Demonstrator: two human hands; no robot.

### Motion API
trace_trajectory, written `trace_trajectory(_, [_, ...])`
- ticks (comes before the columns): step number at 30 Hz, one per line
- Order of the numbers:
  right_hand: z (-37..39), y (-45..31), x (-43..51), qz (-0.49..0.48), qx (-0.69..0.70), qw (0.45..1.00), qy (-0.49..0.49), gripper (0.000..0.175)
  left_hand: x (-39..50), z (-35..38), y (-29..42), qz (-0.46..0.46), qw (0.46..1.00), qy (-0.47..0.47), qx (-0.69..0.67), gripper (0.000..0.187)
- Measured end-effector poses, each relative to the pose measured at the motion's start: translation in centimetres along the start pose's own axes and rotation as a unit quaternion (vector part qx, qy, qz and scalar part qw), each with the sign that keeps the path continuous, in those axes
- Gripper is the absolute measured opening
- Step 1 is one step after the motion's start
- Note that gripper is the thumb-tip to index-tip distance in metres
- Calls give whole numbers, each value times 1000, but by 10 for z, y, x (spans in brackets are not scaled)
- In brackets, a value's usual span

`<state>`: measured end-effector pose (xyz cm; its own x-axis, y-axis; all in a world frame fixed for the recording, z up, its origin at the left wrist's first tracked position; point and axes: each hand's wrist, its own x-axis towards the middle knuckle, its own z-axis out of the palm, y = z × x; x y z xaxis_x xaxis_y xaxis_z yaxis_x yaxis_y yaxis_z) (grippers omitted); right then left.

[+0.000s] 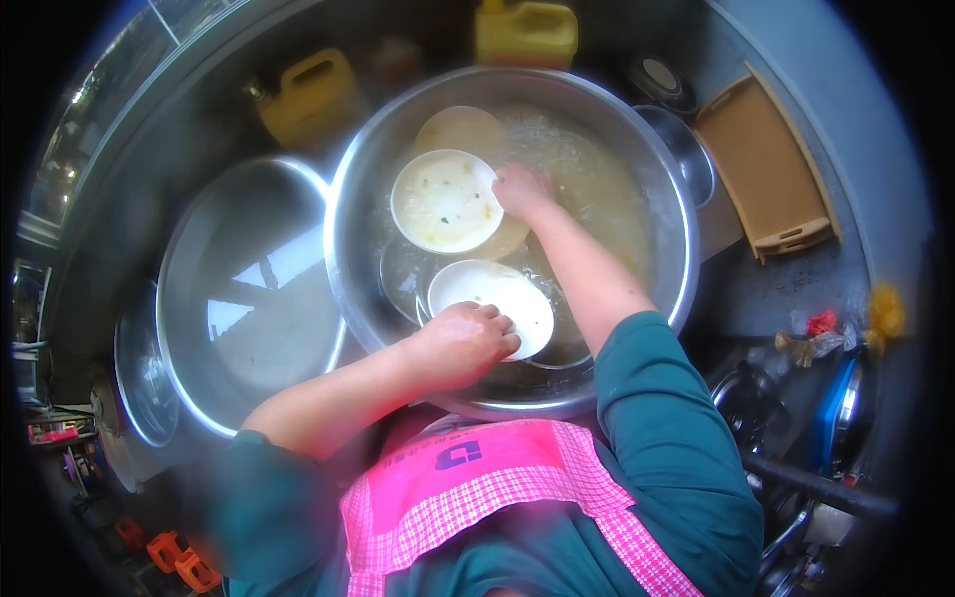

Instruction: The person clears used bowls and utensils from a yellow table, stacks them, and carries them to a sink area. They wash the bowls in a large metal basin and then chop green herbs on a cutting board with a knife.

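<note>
A large round metal basin [680, 246] of cloudy, yellowish water [597, 186] lies before me. My right hand [524, 192] grips the right rim of a white plate [444, 198], which carries dark and yellowish food bits. Closer to my body, my left hand [474, 337] curls over the near left rim of a second white dish [531, 310]; its fingertips rest inside, and what lies under the palm is hidden. Another round plate [459, 128] shows under water beyond the first. Around the nearer dish, rims of further dishes [403, 276] show, partly submerged.
Left of the basin stands a second wide metal basin [254, 351] with reflections on its surface. Yellow plastic jugs [317, 97] stand behind. A brown wooden tray [768, 164] lies at right beside a metal bowl [683, 153]. Orange stools [195, 571] appear at lower left.
</note>
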<state>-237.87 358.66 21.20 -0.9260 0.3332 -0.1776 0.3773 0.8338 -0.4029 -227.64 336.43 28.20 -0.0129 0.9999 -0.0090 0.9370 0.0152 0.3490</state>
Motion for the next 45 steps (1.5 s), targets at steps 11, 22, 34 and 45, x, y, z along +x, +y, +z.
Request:
trace_trajectory(11, [14, 81, 3, -108, 161, 963, 188, 20, -8, -3, -93, -448, 754, 395, -274, 36])
trace_trajectory(22, [-95, 170, -46, -45, -7, 961, 271, 23, 47, 29, -148, -499, 780, 253, -282, 38])
trace_trajectory(34, [-171, 174, -87, -31, -276, 919, 279, 18, 63, 19, -153, -526, 810, 199, -166, 30])
trace_trajectory(45, [-148, 121, -87, -88, -201, 938, 269, 27, 26, 23, -183, -495, 773, 344, -198, 25])
